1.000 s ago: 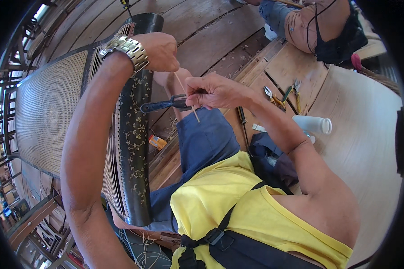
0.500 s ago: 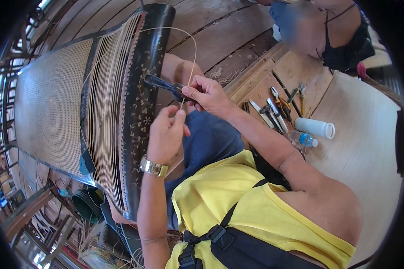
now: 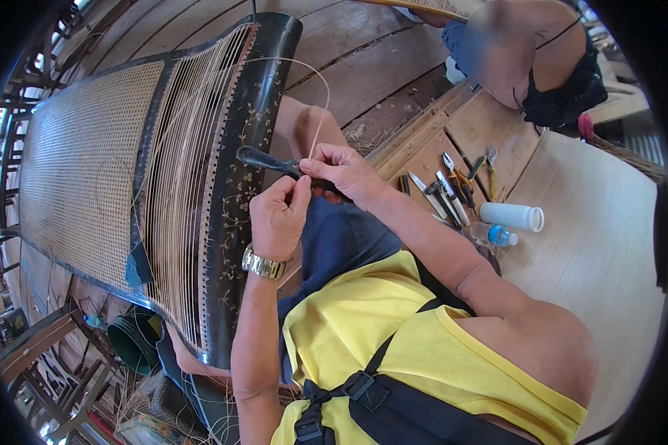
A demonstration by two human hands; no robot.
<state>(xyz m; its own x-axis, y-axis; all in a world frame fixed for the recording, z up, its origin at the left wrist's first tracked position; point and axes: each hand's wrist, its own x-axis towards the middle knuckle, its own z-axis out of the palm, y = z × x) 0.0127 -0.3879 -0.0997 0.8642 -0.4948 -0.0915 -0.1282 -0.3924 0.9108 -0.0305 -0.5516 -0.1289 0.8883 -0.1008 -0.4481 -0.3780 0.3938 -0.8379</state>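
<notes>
My right hand (image 3: 341, 174) is closed round a dark, long-handled tool (image 3: 263, 159) whose rounded end points left; its working end is hidden in the fist. A thin cane strand (image 3: 327, 93) arcs down from the seat-like panel to the right thumb and forefinger. Close against them, my left hand (image 3: 277, 220) has thumb and forefinger pinched together at the strand's end, which the fingers mostly hide. Both hands are just right of the black, flower-painted rail (image 3: 237, 178) of the panel. Rows of parallel cane strands (image 3: 189, 163) run beside that rail.
Finished cane mesh (image 3: 85, 170) fills the panel's left part. A blue cloth piece (image 3: 136, 265) hangs on the inner bar. To the right lie pliers (image 3: 460, 178), a knife (image 3: 425, 190), a white bottle (image 3: 512, 216) and a water bottle (image 3: 493, 234). Another person (image 3: 527, 67) sits at the upper right.
My left hand has risen slightly, and its fingers have closed into a pinch beside the right thumb. The right hand, still gripping the tool, has shifted a little. The view has moved slightly.
</notes>
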